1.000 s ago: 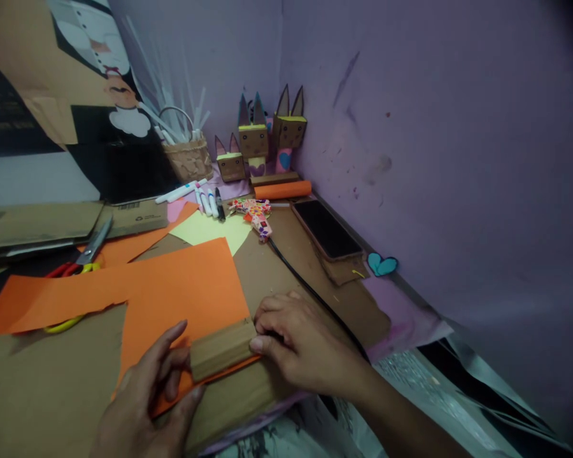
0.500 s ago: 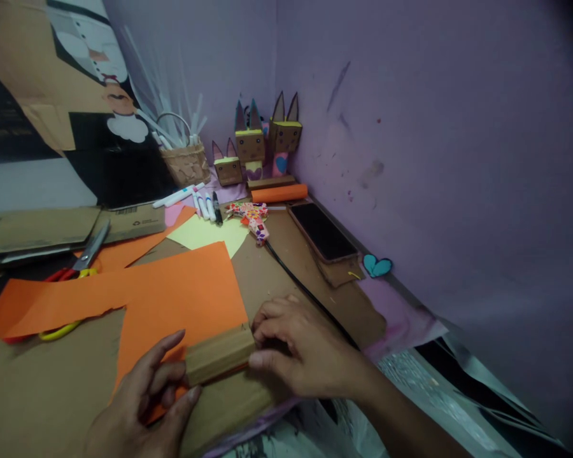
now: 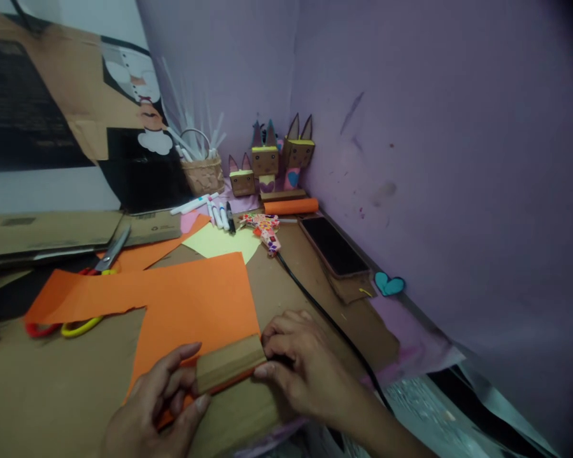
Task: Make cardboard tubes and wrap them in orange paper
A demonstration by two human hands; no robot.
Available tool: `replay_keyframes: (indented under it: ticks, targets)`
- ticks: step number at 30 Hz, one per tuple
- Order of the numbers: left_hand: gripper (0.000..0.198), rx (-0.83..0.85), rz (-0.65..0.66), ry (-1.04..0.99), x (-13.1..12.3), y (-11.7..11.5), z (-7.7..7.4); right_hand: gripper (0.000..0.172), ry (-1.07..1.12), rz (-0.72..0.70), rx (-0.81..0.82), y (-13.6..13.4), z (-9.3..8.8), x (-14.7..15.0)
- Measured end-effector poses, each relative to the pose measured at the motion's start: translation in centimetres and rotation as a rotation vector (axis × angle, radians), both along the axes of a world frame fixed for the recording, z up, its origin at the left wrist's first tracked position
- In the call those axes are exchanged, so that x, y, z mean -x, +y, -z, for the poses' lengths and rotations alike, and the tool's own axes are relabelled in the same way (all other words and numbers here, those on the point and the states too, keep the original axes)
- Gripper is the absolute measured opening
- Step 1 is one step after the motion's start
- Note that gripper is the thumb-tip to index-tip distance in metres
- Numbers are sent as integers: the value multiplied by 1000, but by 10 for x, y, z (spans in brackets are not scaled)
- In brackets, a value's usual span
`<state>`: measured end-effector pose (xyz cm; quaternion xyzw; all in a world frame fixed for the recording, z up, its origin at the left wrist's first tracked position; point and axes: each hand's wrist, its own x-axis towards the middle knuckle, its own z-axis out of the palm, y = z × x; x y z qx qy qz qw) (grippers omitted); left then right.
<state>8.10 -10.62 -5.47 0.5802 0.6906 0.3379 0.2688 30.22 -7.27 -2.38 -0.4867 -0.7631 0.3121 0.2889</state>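
A small folded cardboard piece (image 3: 230, 366) lies over the near edge of an orange paper sheet (image 3: 200, 299), with orange showing along its lower side. My right hand (image 3: 303, 366) pinches its right end between thumb and fingers. At the other end my left hand (image 3: 157, 401) grips the left edge, fingers curved and thumb below. Red and yellow handled scissors (image 3: 114, 250) lie partly under the left strip of the orange sheet. Beyond the sheet is a floral-patterned glue gun (image 3: 266, 234) with a black cord.
Behind stand markers (image 3: 219, 216), an orange roll (image 3: 291, 206), a basket of white sticks (image 3: 203, 175) and cardboard animal figures (image 3: 265, 162). A phone (image 3: 334, 247) and blue heart (image 3: 389, 284) lie near the right wall. Folded cardboard (image 3: 48, 235) is at left.
The view has shifted, so the scene sits further right and slightly lower. Both hands still hold the cardboard piece, which is tilted a little differently and shows more orange below.
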Motion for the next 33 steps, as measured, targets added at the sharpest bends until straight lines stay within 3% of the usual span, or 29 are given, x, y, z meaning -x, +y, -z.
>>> replay_keyframes:
  ticks: [4,14,22,27,33]
  targets:
    - [37,4,99,84,9,1,2,18,-10,-4,9,0,1,2]
    - [25,-16,232,125,6,7,-22,19,-1,-12,-11,-1,3,3]
    - [15,-77,164,116,8,10,-22,18,-12,-6,-31,-3,2,3]
    - [16,-13,58,147,1,8,-27,18,-29,-5,-47,-5,1,3]
    - [19,-63,131,140,2,4,-21,15,-25,7,-60,-6,4,4]
